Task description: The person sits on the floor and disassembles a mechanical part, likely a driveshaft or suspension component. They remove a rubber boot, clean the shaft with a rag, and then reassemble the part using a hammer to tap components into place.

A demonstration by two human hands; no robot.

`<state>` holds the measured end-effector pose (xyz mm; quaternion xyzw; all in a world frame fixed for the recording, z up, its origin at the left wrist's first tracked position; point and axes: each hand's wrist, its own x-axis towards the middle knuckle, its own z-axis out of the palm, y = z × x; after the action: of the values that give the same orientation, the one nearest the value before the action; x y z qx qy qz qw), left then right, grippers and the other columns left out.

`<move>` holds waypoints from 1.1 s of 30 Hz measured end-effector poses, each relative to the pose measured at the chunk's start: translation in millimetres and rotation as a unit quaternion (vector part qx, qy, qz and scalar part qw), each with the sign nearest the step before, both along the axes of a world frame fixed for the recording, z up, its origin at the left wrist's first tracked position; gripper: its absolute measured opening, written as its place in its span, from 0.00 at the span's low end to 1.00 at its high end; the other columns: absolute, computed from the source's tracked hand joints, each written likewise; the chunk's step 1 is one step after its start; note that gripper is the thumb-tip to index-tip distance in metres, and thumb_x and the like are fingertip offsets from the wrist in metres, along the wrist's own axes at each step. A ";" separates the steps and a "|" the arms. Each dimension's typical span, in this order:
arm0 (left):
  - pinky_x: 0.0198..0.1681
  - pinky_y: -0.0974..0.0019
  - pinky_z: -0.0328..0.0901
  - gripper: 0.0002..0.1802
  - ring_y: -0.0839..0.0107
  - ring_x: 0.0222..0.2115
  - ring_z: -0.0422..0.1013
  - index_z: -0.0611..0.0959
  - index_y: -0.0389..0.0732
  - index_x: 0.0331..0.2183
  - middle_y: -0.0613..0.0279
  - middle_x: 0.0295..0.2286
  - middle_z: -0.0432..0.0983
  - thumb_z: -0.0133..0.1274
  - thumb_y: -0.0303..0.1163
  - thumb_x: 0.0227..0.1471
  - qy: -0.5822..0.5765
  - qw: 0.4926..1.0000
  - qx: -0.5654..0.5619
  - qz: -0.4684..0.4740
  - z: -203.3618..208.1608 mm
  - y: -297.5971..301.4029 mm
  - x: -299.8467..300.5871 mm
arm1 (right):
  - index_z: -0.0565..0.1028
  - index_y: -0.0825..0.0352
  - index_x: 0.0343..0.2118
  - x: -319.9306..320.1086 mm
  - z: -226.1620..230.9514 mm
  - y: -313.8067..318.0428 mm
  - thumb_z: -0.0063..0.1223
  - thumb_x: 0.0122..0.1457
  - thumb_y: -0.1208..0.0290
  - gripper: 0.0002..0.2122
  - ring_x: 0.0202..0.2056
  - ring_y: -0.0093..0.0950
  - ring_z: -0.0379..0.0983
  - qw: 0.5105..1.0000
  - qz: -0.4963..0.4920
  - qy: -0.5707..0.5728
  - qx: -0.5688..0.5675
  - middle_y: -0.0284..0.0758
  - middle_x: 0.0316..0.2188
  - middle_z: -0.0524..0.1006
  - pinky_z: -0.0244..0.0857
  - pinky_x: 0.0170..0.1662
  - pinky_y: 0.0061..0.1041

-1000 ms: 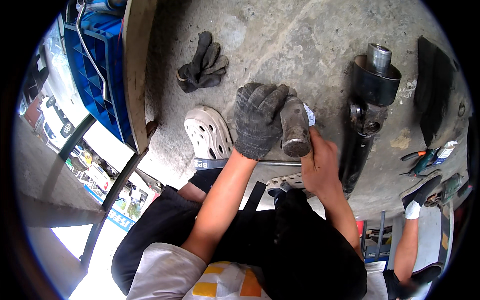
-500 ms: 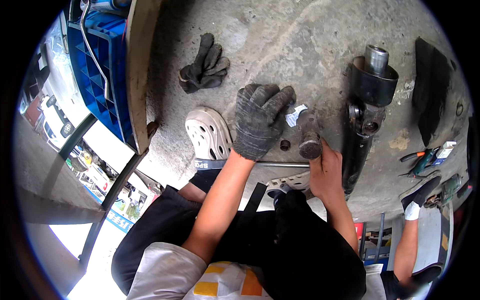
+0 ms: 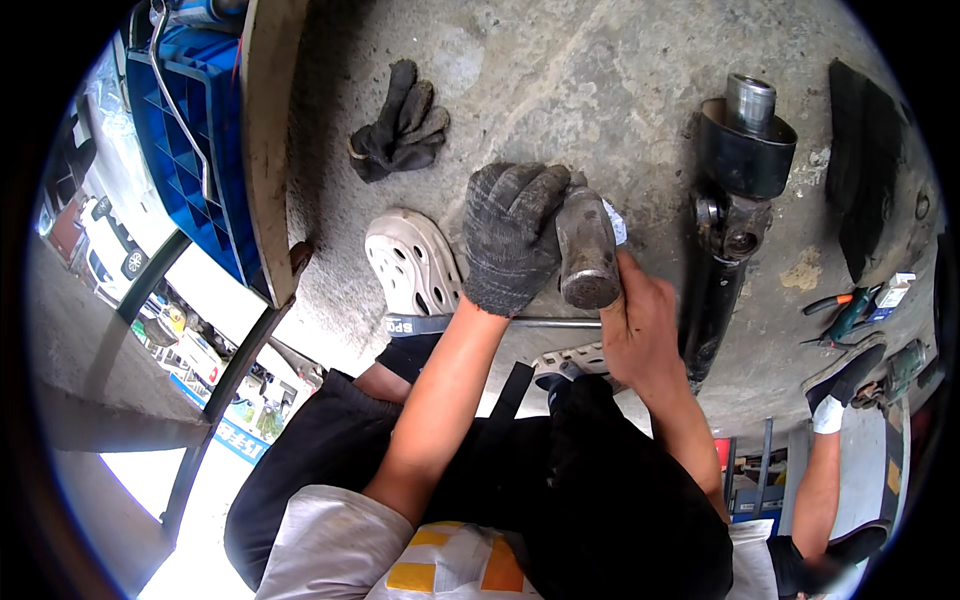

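My left hand [image 3: 512,235], in a dark grey knit work glove, is low over the concrete floor with its fingers curled closed. What it grips is hidden by the glove and the hammer. In my bare right hand [image 3: 645,318] is a hammer with a heavy, worn steel head [image 3: 587,250]. The hand covers the handle. The hammer head is right beside the left glove's thumb side and overlaps it in view. A scrap of white printed paper or label [image 3: 615,222] shows past the head's right side; what it belongs to is unclear.
A drive shaft [image 3: 740,180] with a universal joint lies to the right. Another dark glove [image 3: 400,125] rests on the floor ahead. My beige clog [image 3: 410,262] is by my left wrist. Pliers [image 3: 845,315] lie far right, near another person's arm [image 3: 815,485]. A blue crate [image 3: 185,150] stands left.
The hammer head has moved left, up against the left glove, and now covers the spot where a small round metal piece showed on the floor. The white scrap now appears on the head's right side.
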<state>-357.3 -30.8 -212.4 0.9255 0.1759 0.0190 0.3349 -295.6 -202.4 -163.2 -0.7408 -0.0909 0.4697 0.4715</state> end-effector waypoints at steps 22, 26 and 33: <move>0.42 0.53 0.66 0.21 0.53 0.37 0.73 0.85 0.42 0.40 0.56 0.36 0.79 0.65 0.27 0.38 -0.004 1.000 0.001 -0.002 -1.9 -1.7 1.3 | 0.72 0.76 0.42 -14.0 -7.2 -18.7 0.51 0.67 0.65 0.15 0.31 0.60 0.71 0.997 0.001 0.027 -0.072 0.55 0.25 0.74 0.64 0.31 0.44; 0.43 0.54 0.69 0.24 0.52 0.38 0.75 0.86 0.41 0.44 0.55 0.37 0.80 0.69 0.29 0.40 0.010 0.999 0.031 -0.042 0.7 3.1 2.5 | 0.72 0.74 0.41 -15.5 -4.5 -36.2 0.50 0.67 0.66 0.13 0.32 0.60 0.71 0.994 -0.012 0.064 -0.090 0.55 0.26 0.74 0.65 0.32 0.43; 0.44 0.55 0.69 0.28 0.54 0.40 0.74 0.83 0.42 0.48 0.54 0.39 0.80 0.70 0.30 0.40 -0.003 1.000 -0.010 0.011 -1.5 -3.2 -1.1 | 0.73 0.72 0.41 -8.9 1.4 -23.3 0.50 0.67 0.65 0.12 0.33 0.60 0.71 0.995 -0.005 0.074 -0.065 0.54 0.28 0.75 0.65 0.33 0.45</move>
<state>-358.4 -34.0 -213.9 0.9200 0.1851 0.0241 0.3445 -304.5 -225.7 -161.8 -0.7335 -0.0210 0.5256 0.4304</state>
